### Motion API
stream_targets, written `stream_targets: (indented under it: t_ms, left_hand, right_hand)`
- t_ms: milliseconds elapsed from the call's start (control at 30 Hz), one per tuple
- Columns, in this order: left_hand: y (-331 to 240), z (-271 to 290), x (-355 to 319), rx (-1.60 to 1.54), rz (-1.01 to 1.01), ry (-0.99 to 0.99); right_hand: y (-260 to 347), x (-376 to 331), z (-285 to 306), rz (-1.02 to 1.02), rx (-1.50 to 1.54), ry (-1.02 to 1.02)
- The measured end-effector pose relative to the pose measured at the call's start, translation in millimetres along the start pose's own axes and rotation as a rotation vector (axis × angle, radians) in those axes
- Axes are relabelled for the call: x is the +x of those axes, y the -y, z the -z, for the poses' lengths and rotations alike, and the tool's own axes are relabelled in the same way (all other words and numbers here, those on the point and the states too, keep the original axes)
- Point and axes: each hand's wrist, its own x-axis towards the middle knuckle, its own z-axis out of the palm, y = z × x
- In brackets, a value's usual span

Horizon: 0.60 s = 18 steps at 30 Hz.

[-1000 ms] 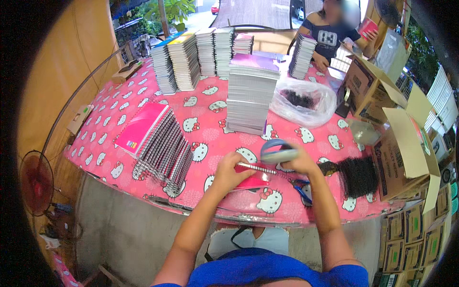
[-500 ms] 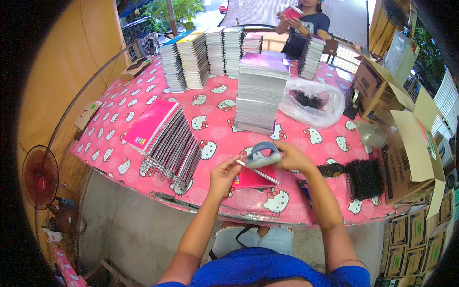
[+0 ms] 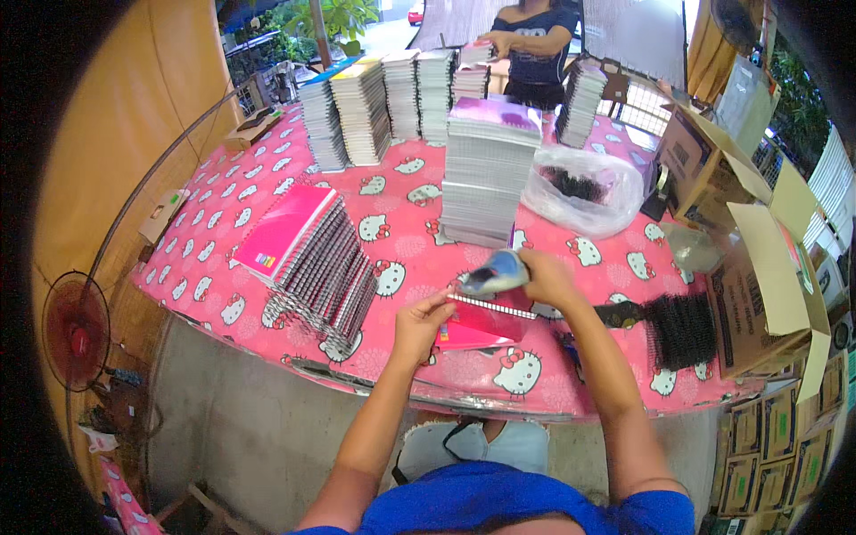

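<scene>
On my left a fanned row of pink notebooks (image 3: 312, 259) lies on the counter (image 3: 223, 267). My left hand (image 3: 419, 321) presses the pink spiral notebook (image 3: 481, 325) flat near the counter's front edge. My right hand (image 3: 544, 276) grips a blue-grey tool (image 3: 495, 272) over its wire binding. Black coils (image 3: 682, 325) lie further right.

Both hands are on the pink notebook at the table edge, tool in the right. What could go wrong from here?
The left hand pins the pink notebook close beside the blue-grey tool in the right hand; fingers could get nipped. The notebook lies near the table's front edge and might slide off. The leaning row of spiral notebooks beside the left forearm could topple if bumped.
</scene>
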Motion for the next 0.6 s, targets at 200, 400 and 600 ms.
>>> stream_targets:
  t_ms: [200,400,600]
  left_hand:
    - [-10,-7,7,-0.192,-0.099,0.2]
    - [6,-19,14,-0.151,-0.098,0.249]
    - [9,-25,8,-0.137,-0.134,0.157]
  right_hand:
    - [-74,-43,6,-0.274,-0.248,-0.346]
    - [-71,-112,8,-0.126,-0.021,-0.465]
    - [-48,-181,-26,-0.121,-0.064,-0.273]
